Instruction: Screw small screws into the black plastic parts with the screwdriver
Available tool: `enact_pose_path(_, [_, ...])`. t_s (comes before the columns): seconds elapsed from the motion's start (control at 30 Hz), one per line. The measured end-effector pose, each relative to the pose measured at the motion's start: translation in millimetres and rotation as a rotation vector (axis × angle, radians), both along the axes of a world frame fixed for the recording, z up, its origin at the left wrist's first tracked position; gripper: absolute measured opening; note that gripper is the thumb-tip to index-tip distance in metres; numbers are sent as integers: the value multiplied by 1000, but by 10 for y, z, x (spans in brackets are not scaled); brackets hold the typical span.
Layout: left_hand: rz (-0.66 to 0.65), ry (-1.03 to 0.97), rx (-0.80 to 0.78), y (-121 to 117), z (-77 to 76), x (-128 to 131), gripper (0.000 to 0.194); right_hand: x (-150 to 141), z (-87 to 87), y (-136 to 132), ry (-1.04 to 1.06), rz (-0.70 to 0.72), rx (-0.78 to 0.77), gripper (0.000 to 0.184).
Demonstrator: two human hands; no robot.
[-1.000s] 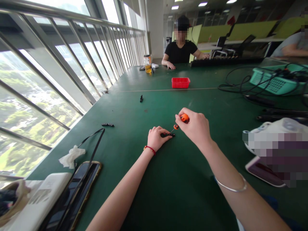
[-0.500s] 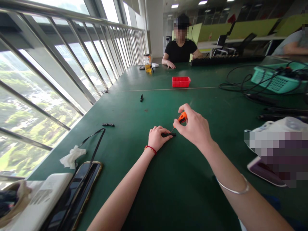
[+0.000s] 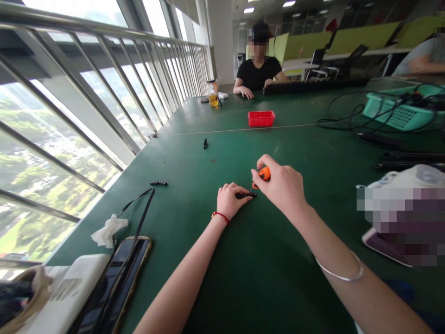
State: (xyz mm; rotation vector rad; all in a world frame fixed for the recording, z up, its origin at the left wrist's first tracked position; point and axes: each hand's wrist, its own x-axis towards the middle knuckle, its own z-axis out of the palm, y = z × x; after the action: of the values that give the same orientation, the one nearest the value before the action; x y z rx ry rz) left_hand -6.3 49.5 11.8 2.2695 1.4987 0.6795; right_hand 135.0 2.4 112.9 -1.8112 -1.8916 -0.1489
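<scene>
My left hand [image 3: 231, 200] pinches a small, narrow black part [image 3: 249, 195] low over the green table [image 3: 194, 260]. In my right hand [image 3: 283, 183] is a screwdriver [image 3: 264, 173] with an orange and black handle, gripped between thumb and fingers. Its thin shaft slants down toward the black part, and the tip appears to meet it; the exact contact is too small to make out. Two similar black pieces lie apart on the table, one [image 3: 205, 144] beyond my left hand and another [image 3: 159, 183] off to its left.
A red tray [image 3: 261, 119] stands ahead, with a jar [image 3: 212, 94] farther back. To the right are a teal basket [image 3: 392, 111], loose cables and a white bundle [image 3: 410, 181]. A phone [image 3: 134, 260] and crumpled tissue [image 3: 109, 230] lie left. A person sits across the table.
My right hand has tilted the screwdriver slightly, and more of its lower orange end shows. My left hand keeps its pinch on the black part. The whole view has shifted a little.
</scene>
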Motion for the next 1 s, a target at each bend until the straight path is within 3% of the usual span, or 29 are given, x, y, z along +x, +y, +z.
enact_pose_path(0.1, [0,5,-1,-1,4,-2,19,7,23,9,-4,-25,-22,18])
enact_pose_path(0.23, [-3,15,1,7,-4,-10,20,10,39,6,54,5,3,31])
enact_pose_path(0.37, [0,19,3,10,-12,-12,20,7,32,-7,28,54,29,23])
enact_pose_path(0.47, [-2,13,4,6,-8,-11,19,-4,42,-21,-39,22,10,27])
enact_pose_path(0.57, [-1,21,4,8,-5,-12,20,-27,77,-35,-67,-18,-6,18])
enact_pose_path(0.7, [1,33,-6,19,-18,-12,21,-47,130,-35,28,-2,-35,29])
enact_pose_path(0.83, [-5,15,-5,24,-29,-8,21,-13,148,-7,49,44,-48,22])
enact_pose_path(1.0, [9,16,-16,24,-17,-6,19,46,150,10,33,39,-91,31])
